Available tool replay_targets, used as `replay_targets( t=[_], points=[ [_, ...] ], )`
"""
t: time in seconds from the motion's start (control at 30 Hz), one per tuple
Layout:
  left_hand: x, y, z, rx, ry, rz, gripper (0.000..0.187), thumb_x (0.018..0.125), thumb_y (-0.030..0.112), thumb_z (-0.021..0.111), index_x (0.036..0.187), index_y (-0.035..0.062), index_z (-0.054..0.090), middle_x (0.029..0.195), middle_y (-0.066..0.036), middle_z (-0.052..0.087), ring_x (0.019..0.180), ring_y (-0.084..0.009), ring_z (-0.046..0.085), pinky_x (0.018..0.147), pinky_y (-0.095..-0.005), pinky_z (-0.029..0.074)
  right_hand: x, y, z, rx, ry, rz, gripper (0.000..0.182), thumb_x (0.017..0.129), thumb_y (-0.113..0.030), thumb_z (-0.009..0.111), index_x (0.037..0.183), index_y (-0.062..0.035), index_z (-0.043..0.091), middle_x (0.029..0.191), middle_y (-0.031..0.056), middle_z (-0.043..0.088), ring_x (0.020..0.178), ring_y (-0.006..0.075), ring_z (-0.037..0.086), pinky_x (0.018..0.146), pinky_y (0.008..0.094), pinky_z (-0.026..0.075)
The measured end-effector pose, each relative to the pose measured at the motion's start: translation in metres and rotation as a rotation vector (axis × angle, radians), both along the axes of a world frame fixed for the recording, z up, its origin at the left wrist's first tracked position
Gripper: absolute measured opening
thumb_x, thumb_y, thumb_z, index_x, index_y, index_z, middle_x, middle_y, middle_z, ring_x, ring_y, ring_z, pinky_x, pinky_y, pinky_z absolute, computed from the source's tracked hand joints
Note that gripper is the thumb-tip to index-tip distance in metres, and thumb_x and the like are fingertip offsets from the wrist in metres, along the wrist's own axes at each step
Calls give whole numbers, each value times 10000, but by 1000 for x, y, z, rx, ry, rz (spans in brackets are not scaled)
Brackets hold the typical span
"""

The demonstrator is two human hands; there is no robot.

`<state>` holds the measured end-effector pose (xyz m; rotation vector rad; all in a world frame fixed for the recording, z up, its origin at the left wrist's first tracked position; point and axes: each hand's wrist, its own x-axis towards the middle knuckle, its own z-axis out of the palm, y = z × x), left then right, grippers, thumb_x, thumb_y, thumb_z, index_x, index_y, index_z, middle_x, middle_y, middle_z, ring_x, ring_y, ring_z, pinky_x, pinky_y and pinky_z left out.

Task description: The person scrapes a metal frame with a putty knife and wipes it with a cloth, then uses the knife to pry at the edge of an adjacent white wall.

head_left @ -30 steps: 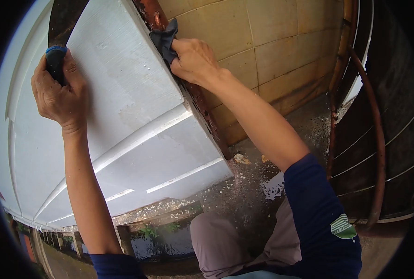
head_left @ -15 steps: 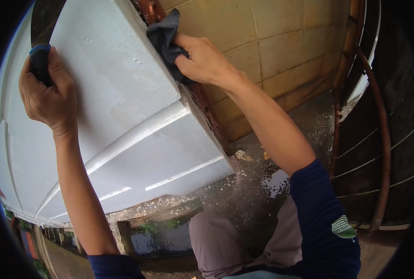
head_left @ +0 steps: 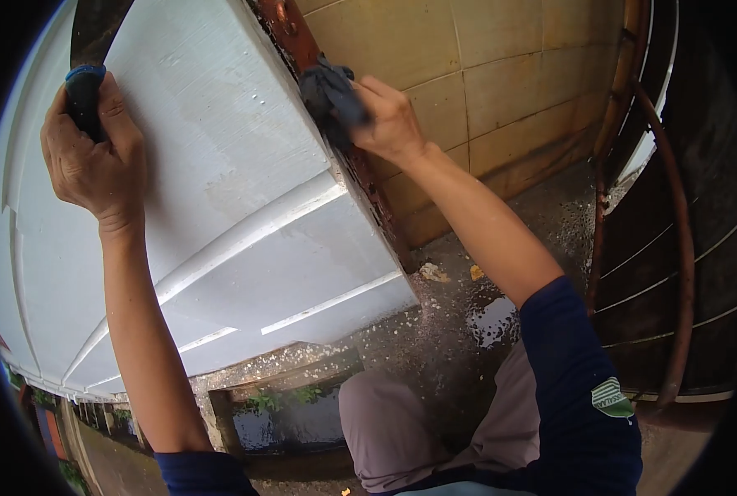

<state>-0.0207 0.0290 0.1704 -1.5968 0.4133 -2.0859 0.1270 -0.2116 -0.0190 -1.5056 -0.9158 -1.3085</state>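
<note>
My left hand [head_left: 95, 161] is wrapped round the black handle of a large knife [head_left: 95, 37]. A blue band rings the top of the handle, and the broad dark blade points up and leaves the view. Behind that hand is the white painted wall [head_left: 211, 124]. My right hand [head_left: 392, 120] grips a crumpled dark grey cloth [head_left: 327, 87]. The cloth lies against a rust-red, flaking strip [head_left: 296, 37] along the wall's edge. Motion blurs part of the fingers and cloth.
Yellowish tiles [head_left: 509, 99] face the strip on the right. A rusty bent pipe [head_left: 679, 248] stands at the far right. Below, the wet floor [head_left: 435, 347] has a puddle [head_left: 494, 321] and pale crumbs, beside a water-filled channel [head_left: 290, 426]. My knees [head_left: 385, 430] are bent in front.
My right hand has shifted right with the cloth, which is now more bunched. The left hand and knife have moved slightly right, and the knife has also gone a bit lower.
</note>
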Motion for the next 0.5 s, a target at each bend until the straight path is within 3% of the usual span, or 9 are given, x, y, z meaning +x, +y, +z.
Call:
replay_targets(
  t=[0.13, 0.2, 0.33, 0.43, 0.5],
  points=[
    [-1, 8, 2, -21, 65, -41, 353, 882, 412, 711, 977, 79, 642, 788, -38, 686, 686, -159, 681, 598, -245, 552, 49, 31, 32, 96, -89, -49, 134, 739, -103, 709, 841, -66, 630, 788, 107, 580, 691, 321, 629, 610, 406, 528],
    [1, 7, 0, -62, 72, -54, 355, 888, 423, 701, 974, 85, 641, 772, -31, 686, 651, -153, 678, 578, -242, 550, 38, 34, -11, 157, -84, 20, 150, 724, -75, 706, 857, -68, 638, 806, 104, 574, 699, 328, 623, 614, 398, 528],
    [-3, 12, 2, -24, 74, -10, 370, 885, 437, 699, 986, 85, 643, 762, -30, 693, 639, -154, 684, 571, -242, 552, 13, 28, -158, 91, 119, -13, 185, 699, -62, 726, 876, -54, 671, 809, 95, 571, 728, 326, 606, 631, 391, 506],
    [0, 14, 4, 2, 66, -12, 377, 883, 446, 698, 982, 85, 651, 764, -30, 702, 630, -157, 688, 576, -245, 557, 3, 25, -123, 137, 165, -89, 138, 690, -72, 725, 813, -46, 667, 817, 97, 566, 755, 313, 587, 640, 396, 492],
    [-1, 14, 4, -26, 83, -24, 378, 881, 455, 696, 958, 86, 662, 764, -30, 708, 622, -159, 689, 578, -255, 560, 21, 35, -57, 240, 48, -98, 130, 681, -109, 738, 756, -45, 652, 819, 96, 562, 769, 303, 565, 633, 406, 479]
  ],
)
